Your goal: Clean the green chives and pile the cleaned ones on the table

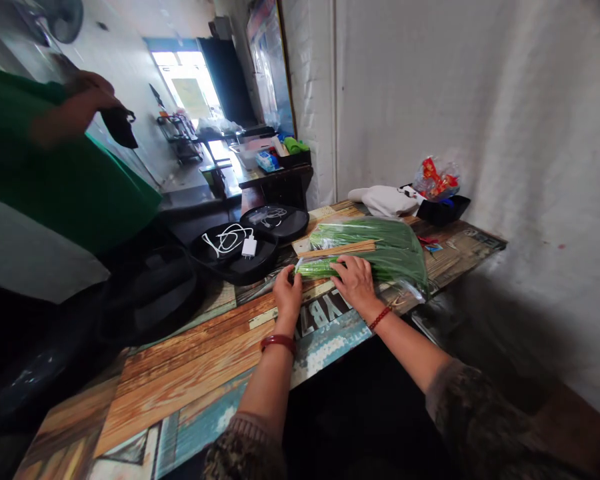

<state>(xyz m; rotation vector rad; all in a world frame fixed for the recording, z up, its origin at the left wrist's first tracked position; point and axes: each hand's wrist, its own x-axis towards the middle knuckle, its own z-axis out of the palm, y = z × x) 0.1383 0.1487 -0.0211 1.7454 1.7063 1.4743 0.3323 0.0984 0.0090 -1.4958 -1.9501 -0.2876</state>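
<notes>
A bundle of long green garlic chives (314,268) in clear plastic lies on the wood-patterned table near me. My left hand (287,292) pinches its stem end with thumb and fingers. Farther along, my right hand (355,283) grips the same bundle from above with curved fingers. Behind it rests a second bundle of garlic chives (365,232), also under clear plastic. Thin wooden skewers (337,249) lie between the two bundles. Both hands touch only the near bundle; the fingertips are partly hidden.
Left of the bundles sits an open black case (245,267) with a white charger (249,245) and cable. A white cap (384,200) and a red-and-clear packet (436,179) stand by the wall. At left is a person in green (75,180). The table (195,360) extends toward me.
</notes>
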